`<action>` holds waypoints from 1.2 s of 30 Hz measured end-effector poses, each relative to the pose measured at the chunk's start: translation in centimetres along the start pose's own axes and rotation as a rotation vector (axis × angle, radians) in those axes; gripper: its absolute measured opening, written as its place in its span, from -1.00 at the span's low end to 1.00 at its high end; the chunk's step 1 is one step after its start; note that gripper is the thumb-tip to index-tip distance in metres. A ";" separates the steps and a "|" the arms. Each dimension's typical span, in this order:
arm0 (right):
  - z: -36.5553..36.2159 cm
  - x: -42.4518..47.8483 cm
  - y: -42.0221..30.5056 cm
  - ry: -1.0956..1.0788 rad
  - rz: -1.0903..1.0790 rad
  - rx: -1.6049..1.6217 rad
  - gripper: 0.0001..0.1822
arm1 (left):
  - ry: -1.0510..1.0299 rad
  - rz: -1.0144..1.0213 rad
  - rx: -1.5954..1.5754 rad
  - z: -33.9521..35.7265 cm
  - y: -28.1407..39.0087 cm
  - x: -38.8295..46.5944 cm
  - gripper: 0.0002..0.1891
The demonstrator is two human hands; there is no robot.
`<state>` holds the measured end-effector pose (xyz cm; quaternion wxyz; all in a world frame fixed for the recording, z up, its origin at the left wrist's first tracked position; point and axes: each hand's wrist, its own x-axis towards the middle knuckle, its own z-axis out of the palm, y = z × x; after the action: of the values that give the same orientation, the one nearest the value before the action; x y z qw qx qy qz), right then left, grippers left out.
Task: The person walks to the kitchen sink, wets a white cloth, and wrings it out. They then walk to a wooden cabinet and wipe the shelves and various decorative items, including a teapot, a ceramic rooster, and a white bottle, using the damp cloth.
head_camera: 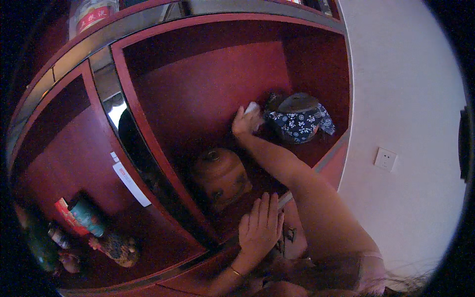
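Note:
My right hand (245,121) reaches deep into a dark red cabinet compartment (207,81), shut on a white cloth or tissue (252,107) near the back panel. Just right of it stands a rounded jar (297,138) wrapped in dark blue cloth with white flowers. My left hand (259,227), with a thin band at the wrist, is held flat at the compartment's front edge and holds nothing. Behind its fingertips sits a brown, round-bodied pot (222,178), partly in shadow. What lies behind the jar is hidden.
A mirrored strip (139,148) divides this compartment from a left one, where a white box (130,183), a teal cylinder (87,217) and a dark figurine (120,248) rest. A labelled clear container (94,16) stands above. The white wall (393,92) at right carries a socket (385,159).

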<state>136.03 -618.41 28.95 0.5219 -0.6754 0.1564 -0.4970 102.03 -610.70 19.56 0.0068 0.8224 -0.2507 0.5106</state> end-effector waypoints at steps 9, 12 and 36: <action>2.6 -0.7 3.1 -0.742 0.346 0.201 -0.09 | 0.017 0.035 -0.038 -1.4 0.6 0.0 -0.50; -0.6 -4.3 -5.7 -1.077 0.743 0.493 -0.31 | -0.023 -0.042 0.010 0.1 -0.9 0.4 -0.48; -1.3 -1.1 -11.7 -0.544 -1.575 -0.092 -0.33 | 0.071 -0.134 0.144 -0.4 1.9 1.4 -0.58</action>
<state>130.85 -613.58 38.40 0.0131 -0.7043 -0.4730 -0.5293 101.37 -612.77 20.46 -0.0093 0.8172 -0.1572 0.5545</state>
